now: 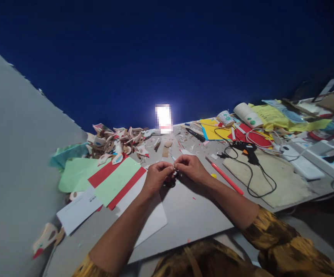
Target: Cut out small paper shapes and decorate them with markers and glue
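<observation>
My left hand (159,175) and my right hand (192,168) meet over the middle of the table. Thumb and forefinger are pinched on each side, fingertip to fingertip. Whatever sits between them is tiny and mostly hidden, so its kind cannot be made out. Just beyond the fingertips shows a small pale pointed bit (173,158). A white sheet (152,219) lies under and beside my left forearm. Right of my right hand rests a red pen-like tool (227,177) with a dark pointed end.
Coloured paper strips (117,181) and a heap of painted cutout pieces (117,144) lie left. On the right, a black glue gun (249,152) with a looping cord rests on a pale board (282,184). Paper cups (247,115) stand behind. Scraps litter the table's back.
</observation>
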Motion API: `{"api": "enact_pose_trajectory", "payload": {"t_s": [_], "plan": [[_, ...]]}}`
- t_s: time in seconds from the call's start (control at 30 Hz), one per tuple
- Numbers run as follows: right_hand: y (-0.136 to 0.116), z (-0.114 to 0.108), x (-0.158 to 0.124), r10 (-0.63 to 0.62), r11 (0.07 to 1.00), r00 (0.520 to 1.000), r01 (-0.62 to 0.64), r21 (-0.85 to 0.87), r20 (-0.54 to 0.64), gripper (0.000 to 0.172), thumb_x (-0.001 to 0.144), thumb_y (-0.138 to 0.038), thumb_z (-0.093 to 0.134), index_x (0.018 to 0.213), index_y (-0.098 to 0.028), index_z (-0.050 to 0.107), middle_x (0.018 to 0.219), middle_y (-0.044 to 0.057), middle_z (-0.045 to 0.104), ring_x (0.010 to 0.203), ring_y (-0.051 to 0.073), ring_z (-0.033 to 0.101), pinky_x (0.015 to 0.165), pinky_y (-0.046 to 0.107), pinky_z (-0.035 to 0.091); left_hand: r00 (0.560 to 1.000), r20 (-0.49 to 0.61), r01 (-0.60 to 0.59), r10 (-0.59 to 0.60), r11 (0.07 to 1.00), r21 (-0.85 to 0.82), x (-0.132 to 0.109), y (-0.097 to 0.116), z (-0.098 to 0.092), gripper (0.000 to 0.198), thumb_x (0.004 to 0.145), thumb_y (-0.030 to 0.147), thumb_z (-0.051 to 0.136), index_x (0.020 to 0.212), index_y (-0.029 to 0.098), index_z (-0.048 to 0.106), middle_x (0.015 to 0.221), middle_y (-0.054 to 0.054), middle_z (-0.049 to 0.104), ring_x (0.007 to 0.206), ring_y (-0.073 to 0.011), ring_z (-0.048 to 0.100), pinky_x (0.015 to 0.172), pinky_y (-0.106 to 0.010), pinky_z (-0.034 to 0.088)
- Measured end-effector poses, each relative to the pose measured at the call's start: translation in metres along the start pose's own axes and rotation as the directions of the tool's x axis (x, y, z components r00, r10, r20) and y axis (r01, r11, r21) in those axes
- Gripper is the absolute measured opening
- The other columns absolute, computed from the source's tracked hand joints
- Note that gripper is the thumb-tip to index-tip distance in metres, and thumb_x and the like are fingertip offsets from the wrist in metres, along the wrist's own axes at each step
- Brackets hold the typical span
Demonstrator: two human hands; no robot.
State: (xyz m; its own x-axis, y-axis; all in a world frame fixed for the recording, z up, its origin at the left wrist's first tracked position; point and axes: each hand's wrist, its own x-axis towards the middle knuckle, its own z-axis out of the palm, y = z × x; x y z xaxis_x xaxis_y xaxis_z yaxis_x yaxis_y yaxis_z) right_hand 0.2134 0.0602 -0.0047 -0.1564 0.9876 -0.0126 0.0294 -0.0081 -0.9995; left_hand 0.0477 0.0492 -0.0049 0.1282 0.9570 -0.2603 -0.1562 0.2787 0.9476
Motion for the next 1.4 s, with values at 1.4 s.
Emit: {"api": "enact_pose_trajectory", "payload": {"t_s": [1.4], "plan": [[-0.032,-0.104,0.023,-0.326,0.695,0.837,-0.103,-0.712,-0.439,0.027,0.089,-0.038,0.059,0.073,-0.019,0.072,0.074,0.004,0.072,0.069,0.018,0.061,0.066,0.028,0.04,0.9,-0.382,-0.27,0.207,0.956,-0.118,0.027,0.017,-0.025,0.017,0.063,0.026,0.075,0.066,0.018,0.061,0.053,0.005,0.055,0.048,-0.0087,0.053,0.047,-0.02,0.044]]}}
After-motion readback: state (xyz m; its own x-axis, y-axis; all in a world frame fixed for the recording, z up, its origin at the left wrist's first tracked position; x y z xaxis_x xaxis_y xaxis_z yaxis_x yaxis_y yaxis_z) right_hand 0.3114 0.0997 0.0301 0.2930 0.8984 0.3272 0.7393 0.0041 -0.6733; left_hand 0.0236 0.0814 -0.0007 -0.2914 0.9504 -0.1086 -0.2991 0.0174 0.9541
